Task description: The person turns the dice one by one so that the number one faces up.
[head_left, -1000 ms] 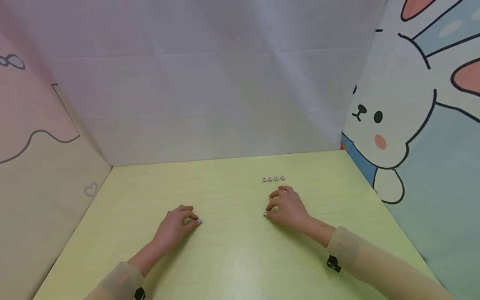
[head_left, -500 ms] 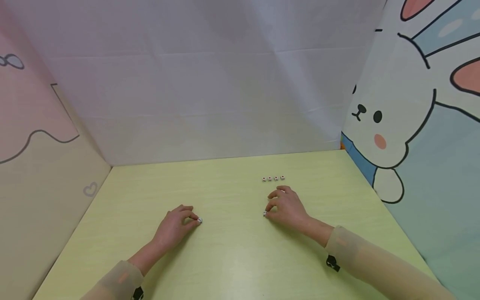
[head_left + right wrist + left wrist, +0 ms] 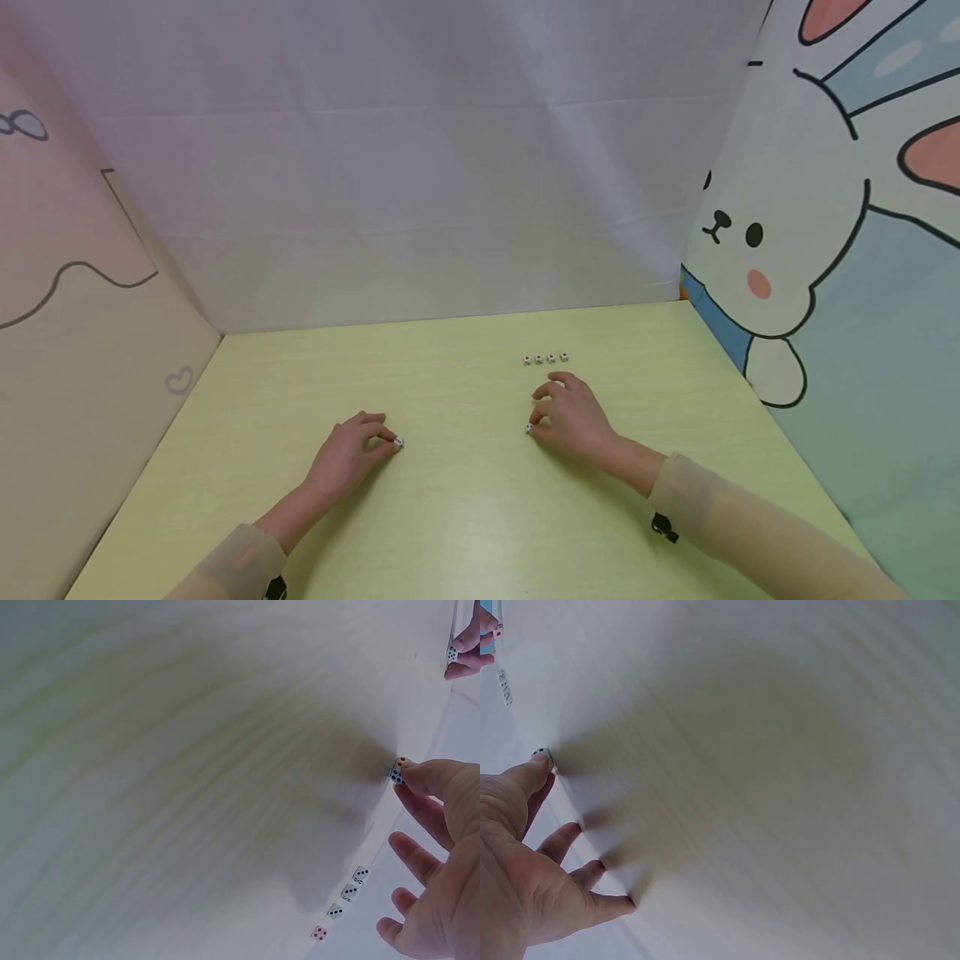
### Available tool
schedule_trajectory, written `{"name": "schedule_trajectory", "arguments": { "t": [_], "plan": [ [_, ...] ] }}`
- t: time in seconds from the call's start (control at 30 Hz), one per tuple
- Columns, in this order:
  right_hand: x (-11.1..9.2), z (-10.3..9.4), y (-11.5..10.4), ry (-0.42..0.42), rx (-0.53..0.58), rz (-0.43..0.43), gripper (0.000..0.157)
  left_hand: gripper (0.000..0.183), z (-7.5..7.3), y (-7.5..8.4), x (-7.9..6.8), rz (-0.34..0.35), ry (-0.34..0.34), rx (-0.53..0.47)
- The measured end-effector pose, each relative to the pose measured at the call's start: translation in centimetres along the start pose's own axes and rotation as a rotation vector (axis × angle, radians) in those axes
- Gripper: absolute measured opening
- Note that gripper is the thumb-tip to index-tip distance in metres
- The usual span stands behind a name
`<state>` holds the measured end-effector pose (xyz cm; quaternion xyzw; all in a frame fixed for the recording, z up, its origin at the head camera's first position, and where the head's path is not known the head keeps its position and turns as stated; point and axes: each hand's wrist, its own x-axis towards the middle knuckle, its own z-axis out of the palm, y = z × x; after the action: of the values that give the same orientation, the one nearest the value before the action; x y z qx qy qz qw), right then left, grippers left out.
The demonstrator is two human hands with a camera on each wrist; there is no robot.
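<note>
On the left half of the table, my left hand (image 3: 347,457) pinches a small white die (image 3: 399,442) between thumb and index finger. In the left wrist view that die (image 3: 543,756) is mostly covered by the thumb, and the other fingertips touch the tabletop. Across from it, my right hand (image 3: 576,421) pinches a second die (image 3: 528,428) by thumb and index finger. The right wrist view shows this die (image 3: 398,771) with red and dark pips. Just beyond the right hand, several dice (image 3: 545,359) stand in a short row, a little apart from each other.
The pale yellow-green table (image 3: 450,517) runs back to a whitish cloth wall (image 3: 420,183). A printed panel with a rabbit drawing (image 3: 795,250) stands on the right. On the left is a pink and cream panel (image 3: 82,383). Dark straps show below both sleeves.
</note>
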<state>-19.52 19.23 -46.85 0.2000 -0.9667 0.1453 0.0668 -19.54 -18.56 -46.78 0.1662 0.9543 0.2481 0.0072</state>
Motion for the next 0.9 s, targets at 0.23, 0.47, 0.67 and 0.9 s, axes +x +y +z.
{"name": "schedule_trajectory", "arguments": {
  "t": [0.23,0.47,0.67,0.9],
  "plan": [
    [-0.1,0.2,0.4,0.033,0.133,0.037,0.008,0.006,0.1,0.1,-0.1,-0.009,-0.004,-0.016],
    [0.2,-0.5,1.0,0.068,0.647,0.187,0.008,0.007,-0.1,0.3,-0.1,-0.008,0.000,-0.008],
    [0.4,-0.8,0.9,0.098,0.901,0.289,0.022,0.006,-0.2,0.1,-0.1,-0.009,-0.001,-0.007],
    [0.1,-0.4,0.5,0.125,1.012,0.402,0.026,0.006,-0.3,0.1,0.0,-0.014,-0.003,-0.008]
  ]
}}
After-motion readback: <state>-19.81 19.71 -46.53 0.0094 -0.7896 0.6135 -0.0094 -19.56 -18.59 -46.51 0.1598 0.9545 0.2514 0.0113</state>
